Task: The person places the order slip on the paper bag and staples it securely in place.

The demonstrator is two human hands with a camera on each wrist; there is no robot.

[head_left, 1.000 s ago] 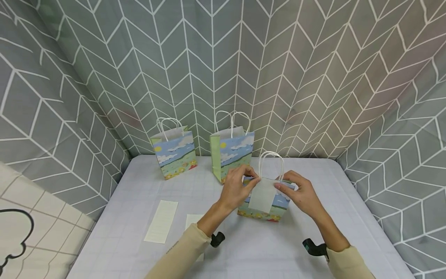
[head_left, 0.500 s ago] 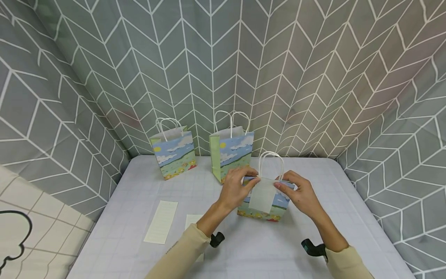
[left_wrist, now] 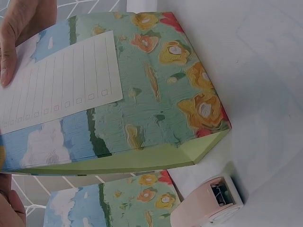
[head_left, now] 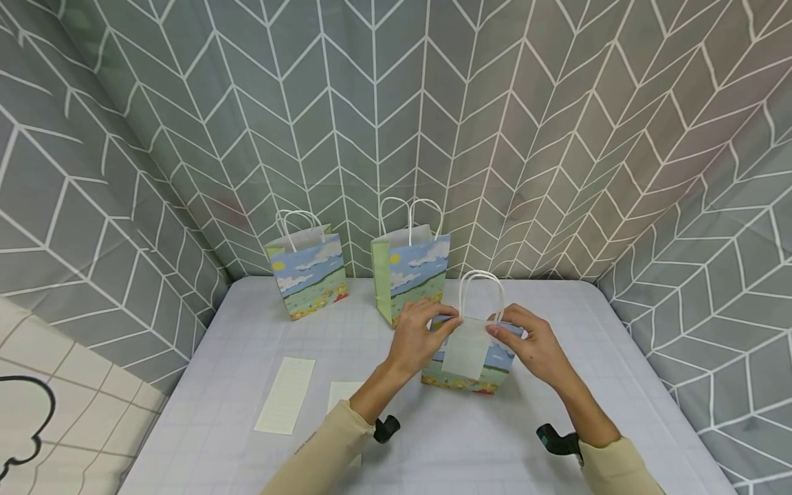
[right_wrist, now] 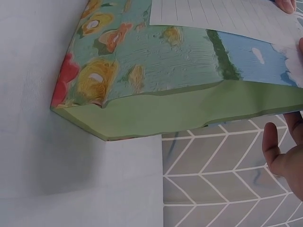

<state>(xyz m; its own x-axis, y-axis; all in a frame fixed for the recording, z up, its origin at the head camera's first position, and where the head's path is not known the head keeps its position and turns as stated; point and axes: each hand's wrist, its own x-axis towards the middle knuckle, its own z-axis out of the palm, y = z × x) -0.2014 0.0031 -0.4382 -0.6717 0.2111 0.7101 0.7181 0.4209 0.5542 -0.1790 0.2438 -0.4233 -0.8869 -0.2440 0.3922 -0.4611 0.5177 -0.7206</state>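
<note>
A small paper gift bag (head_left: 501, 359) with a painted sky-and-flowers print stands on the table, its white handles upright. Against its front lies a checklist note sheet (left_wrist: 61, 85), lined and with small boxes, just below the handles. My left hand (head_left: 413, 338) pinches the sheet's upper left corner at the bag's rim. On the other side, my right hand (head_left: 533, 344) pinches the upper right of sheet and rim, thumb in front. The bag's green side (right_wrist: 165, 111) shows in the right wrist view. Fingers behind the rim are partly hidden.
Two matching bags, one in the middle (head_left: 411, 275) and one at left (head_left: 312, 278), stand at the back. One note sheet (head_left: 286, 395) lies front left; another (head_left: 343, 393) is partly under my left forearm. A small pink device (left_wrist: 203, 203) sits beside the middle bag.
</note>
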